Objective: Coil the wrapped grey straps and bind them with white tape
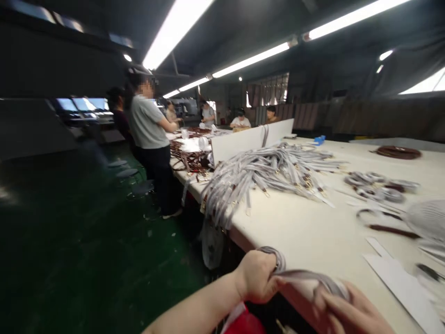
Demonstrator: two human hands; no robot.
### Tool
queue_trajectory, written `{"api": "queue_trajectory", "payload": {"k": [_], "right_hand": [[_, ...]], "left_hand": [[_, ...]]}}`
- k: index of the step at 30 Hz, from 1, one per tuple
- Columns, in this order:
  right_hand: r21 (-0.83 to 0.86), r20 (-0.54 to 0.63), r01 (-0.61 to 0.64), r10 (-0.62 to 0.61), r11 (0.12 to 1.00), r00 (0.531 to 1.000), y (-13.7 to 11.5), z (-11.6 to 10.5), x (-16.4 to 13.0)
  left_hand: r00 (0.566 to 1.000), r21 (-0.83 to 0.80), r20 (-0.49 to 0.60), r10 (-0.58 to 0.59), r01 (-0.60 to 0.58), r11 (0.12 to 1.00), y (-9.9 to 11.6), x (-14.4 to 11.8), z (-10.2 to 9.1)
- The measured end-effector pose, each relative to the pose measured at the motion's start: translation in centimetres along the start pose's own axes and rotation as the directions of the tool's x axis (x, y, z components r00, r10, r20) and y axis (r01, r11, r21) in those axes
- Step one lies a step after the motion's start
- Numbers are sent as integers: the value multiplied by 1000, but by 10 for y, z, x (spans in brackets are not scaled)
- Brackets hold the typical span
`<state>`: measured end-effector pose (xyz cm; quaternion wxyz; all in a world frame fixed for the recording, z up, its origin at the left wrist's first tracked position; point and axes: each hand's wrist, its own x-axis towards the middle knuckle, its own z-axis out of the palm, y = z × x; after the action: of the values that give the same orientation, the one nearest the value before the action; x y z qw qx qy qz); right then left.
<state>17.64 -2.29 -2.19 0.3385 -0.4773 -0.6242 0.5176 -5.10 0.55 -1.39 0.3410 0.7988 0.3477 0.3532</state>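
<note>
Holding a grey strap (pixel 306 276) taut at the table (pixel 306 227) edge, our left hand (pixel 257 277) clenches one looped end, our right hand (pixel 351 310) grips the other; we judge coiling is underway, needing steady tension.

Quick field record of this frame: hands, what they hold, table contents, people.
left hand: closed on one end of grey strap
right hand: fingers over the strap's other end, grip closed
table: pile of grey straps, coiled straps, brown straps, white divider board
people: standing worker in grey shirt; others seated at the far end
</note>
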Motion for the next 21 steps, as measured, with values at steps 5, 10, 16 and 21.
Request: {"api": "queue_trajectory", "payload": {"k": [5, 10, 16, 21], "right_hand": [[-74, -108, 29, -37, 997, 993, -4, -9, 17], [305, 208, 44, -111, 951, 972, 12, 23, 13], [276, 115, 1, -35, 961, 993, 43, 28, 6], [19, 24, -17, 17, 1000, 1000, 54, 24, 6]], "left_hand": [[909, -539, 322, -266, 406, 738, 18, -1, 3], [840, -759, 437, -321, 536, 370, 16, 7, 0], [813, -864, 363, -456, 476, 161, 8, 20, -23], [868, -973, 164, -470, 220, 68, 7, 30, -56]]}}
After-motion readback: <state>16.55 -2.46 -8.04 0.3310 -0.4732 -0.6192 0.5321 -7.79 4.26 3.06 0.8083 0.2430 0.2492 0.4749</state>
